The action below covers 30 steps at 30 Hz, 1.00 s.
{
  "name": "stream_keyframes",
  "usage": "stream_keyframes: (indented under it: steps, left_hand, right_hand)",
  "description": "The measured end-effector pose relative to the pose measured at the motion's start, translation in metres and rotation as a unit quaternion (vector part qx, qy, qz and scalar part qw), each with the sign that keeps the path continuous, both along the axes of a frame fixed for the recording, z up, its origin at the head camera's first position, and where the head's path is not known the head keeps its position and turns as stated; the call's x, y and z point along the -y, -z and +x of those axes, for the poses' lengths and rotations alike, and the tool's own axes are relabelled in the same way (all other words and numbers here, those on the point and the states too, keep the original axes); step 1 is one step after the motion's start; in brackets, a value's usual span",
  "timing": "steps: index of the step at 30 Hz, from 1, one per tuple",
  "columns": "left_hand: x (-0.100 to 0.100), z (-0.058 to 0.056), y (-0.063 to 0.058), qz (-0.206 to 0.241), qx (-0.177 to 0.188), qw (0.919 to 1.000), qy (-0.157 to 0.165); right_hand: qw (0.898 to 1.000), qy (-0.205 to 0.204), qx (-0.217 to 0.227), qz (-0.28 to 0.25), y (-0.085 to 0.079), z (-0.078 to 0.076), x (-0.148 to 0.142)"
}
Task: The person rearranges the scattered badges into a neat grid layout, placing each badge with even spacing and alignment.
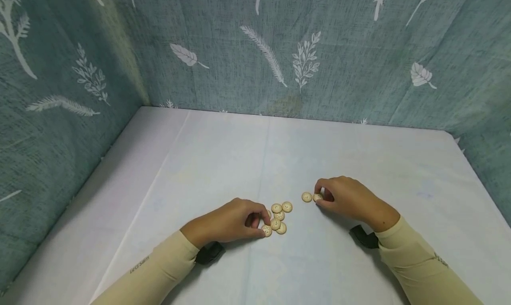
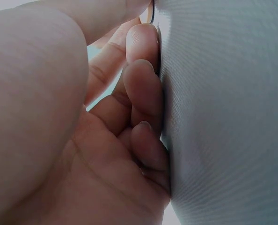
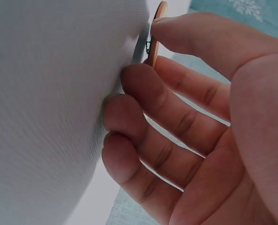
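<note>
Round, pale wooden buttons lie on the white cloth in the head view. My left hand (image 1: pixel 233 220) pinches one button (image 1: pixel 266 231) between thumb and forefinger at the near left of a loose pile (image 1: pixel 277 208), where some buttons overlap. In the left wrist view only a sliver of that button (image 2: pixel 147 14) shows beyond the thumb. To the right, my right hand (image 1: pixel 351 201) holds another button (image 1: pixel 317 197) by its edges, just beside a single button (image 1: pixel 306 197). The right wrist view shows its rim (image 3: pixel 153 51) tilted up from the cloth, with thumb and forefinger on it.
A white cloth (image 1: pixel 191 163) with fold lines covers the table. Green fabric with white leaf prints (image 1: pixel 223 52) hangs behind it and at both sides. Dark wrist bands (image 1: pixel 209 253) sit beneath the beige sleeves (image 1: pixel 159 265).
</note>
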<state>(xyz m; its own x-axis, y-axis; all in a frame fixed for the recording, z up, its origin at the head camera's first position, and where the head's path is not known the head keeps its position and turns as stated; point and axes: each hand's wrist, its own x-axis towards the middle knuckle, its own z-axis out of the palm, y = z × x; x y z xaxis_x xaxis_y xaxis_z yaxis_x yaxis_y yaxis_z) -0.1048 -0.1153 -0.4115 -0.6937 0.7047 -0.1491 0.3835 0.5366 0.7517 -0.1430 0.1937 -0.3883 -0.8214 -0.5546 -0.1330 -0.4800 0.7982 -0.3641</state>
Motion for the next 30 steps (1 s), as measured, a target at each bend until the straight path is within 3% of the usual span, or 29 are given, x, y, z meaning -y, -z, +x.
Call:
stream_keyframes:
  steps: [30]
  left_hand:
    - [0.0000, -0.0014, -0.0019, -0.007, 0.002, 1.0000, -0.003]
  right_hand:
    - [1.000, 0.007, 0.012, -0.003, -0.0014, 0.0013, 0.0006]
